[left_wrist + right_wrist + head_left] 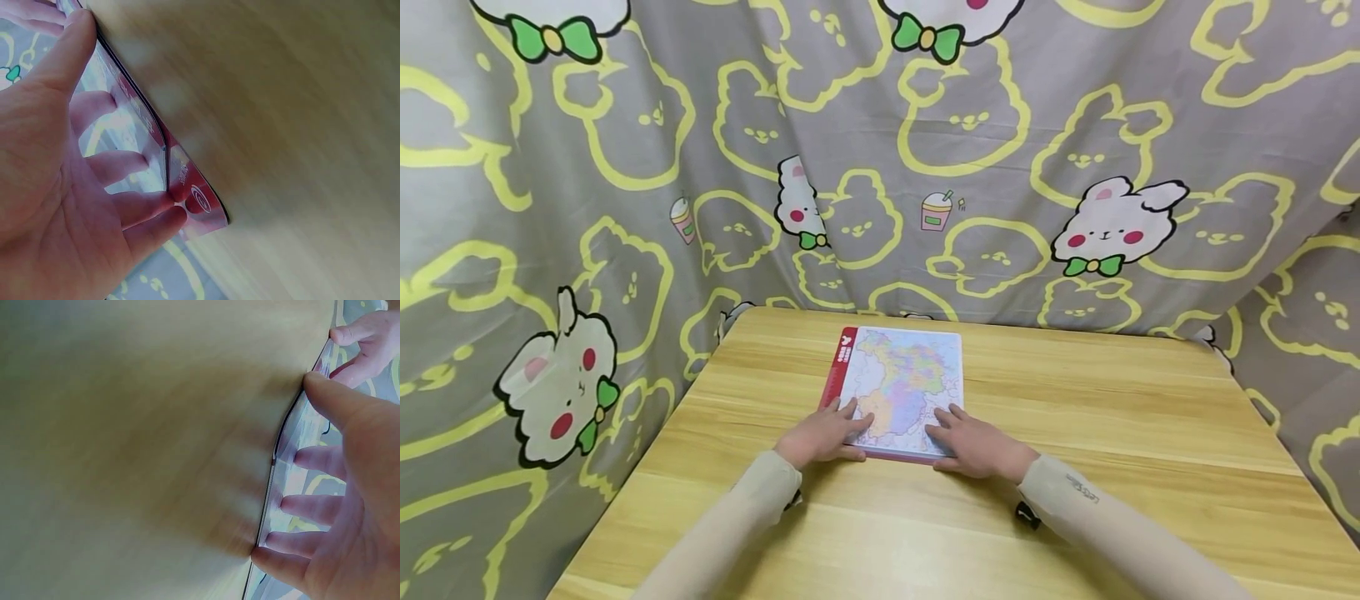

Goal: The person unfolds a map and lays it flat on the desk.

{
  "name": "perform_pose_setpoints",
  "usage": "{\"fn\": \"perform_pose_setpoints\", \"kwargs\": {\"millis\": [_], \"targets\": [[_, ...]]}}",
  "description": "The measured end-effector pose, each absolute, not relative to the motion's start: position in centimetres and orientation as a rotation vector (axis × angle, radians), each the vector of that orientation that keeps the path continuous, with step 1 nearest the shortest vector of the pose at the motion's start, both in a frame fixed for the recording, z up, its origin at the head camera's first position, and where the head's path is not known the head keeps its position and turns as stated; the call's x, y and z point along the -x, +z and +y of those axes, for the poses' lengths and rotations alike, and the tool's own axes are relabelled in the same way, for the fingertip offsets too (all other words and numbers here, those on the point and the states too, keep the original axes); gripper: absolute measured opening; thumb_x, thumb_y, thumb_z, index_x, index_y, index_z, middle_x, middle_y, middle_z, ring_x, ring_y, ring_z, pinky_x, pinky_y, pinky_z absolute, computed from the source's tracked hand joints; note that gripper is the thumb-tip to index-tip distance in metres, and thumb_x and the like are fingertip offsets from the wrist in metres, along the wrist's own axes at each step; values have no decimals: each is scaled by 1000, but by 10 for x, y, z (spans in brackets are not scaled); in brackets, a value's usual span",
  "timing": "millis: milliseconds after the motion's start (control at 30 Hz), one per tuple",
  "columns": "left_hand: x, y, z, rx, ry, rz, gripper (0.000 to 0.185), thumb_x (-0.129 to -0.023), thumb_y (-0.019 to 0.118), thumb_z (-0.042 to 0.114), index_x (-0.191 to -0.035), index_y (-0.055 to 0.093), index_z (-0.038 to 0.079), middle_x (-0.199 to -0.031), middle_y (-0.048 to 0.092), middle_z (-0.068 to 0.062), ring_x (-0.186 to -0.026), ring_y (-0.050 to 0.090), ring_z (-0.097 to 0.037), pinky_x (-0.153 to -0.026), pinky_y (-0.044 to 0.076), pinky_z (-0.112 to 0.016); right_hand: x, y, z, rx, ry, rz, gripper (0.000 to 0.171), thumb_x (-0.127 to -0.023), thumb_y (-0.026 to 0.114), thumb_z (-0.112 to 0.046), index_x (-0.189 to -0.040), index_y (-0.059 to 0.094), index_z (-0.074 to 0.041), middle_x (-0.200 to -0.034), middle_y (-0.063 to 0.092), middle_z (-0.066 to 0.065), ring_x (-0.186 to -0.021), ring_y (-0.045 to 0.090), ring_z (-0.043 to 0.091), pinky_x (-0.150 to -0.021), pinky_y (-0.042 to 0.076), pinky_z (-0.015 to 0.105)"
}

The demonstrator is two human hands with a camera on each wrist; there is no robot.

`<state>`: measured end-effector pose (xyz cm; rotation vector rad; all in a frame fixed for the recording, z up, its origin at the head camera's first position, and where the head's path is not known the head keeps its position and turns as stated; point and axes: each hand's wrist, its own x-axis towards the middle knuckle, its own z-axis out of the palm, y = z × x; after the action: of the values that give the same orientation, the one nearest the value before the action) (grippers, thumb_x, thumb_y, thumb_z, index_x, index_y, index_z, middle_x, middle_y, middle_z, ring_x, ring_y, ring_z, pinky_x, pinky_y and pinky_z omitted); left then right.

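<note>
A flat map board (pixel 904 367) with pastel-coloured regions and a red strip (pixel 841 367) along its left side lies on the table. My left hand (pixel 824 435) rests at its near left corner, fingers spread over the surface and thumb by the near edge. At the near right corner my right hand (pixel 981 446) touches the board in much the same way. The left wrist view shows a red corner (pixel 205 212) with a white logo beside the fingertips. Along the dark board edge (pixel 275 461) in the right wrist view, the thumb and fingers of the right hand make contact.
The wooden table (pixel 1112 400) extends around the board on all sides. Behind it and at both sides hangs a grey curtain (pixel 865 275) with yellow outlines and white cartoon animals, close to the table's far edge.
</note>
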<state>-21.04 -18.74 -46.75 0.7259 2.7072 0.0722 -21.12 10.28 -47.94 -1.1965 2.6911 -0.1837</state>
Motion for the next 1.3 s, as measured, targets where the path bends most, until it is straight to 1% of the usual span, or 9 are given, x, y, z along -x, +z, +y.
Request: {"fn": "perform_pose_setpoints", "kwargs": {"millis": [333,567,967,1133,1300], "targets": [[210,-465,-172,-723,80,2689,71,-87,59,52,-147,37,23,-153,24,-17,-136,21,-47,-105,28,-55,211,-481,116,1200,-215,2702,61,-93,57,-42,-138,47,-3,-145,34,26,-132,27,50,-105,29,53],[211,-467,-161,-775,43,2713,70,-88,57,53,-147,37,22,-152,25,-18,-135,23,-47,-104,30,-55,210,-482,127,1161,-225,2704,61,-93,57,-43,-139,46,-3,-146,32,25,-133,25,49,-105,29,54],[215,-469,-143,-817,5,2719,69,-89,54,53,-148,36,21,-152,25,-20,-134,22,-48,-104,31,-55,208,-479,143,1115,-256,2711,61,-93,57,-41,-139,45,-2,-146,31,27,-134,23,49,-104,29,55],[217,-471,-136,-813,-12,2718,69,-90,52,54,-149,34,22,-152,23,-19,-135,21,-48,-104,29,-55,208,-478,150,1113,-273,2719,61,-94,57,-39,-139,45,0,-146,30,28,-133,23,50,-104,29,56],[217,-470,-127,-808,-29,2717,70,-90,51,55,-149,33,23,-152,24,-18,-134,23,-47,-105,29,-53,209,-481,158,1073,-270,2729,61,-94,57,-40,-139,45,-1,-146,30,27,-134,23,49,-104,29,56]]}}
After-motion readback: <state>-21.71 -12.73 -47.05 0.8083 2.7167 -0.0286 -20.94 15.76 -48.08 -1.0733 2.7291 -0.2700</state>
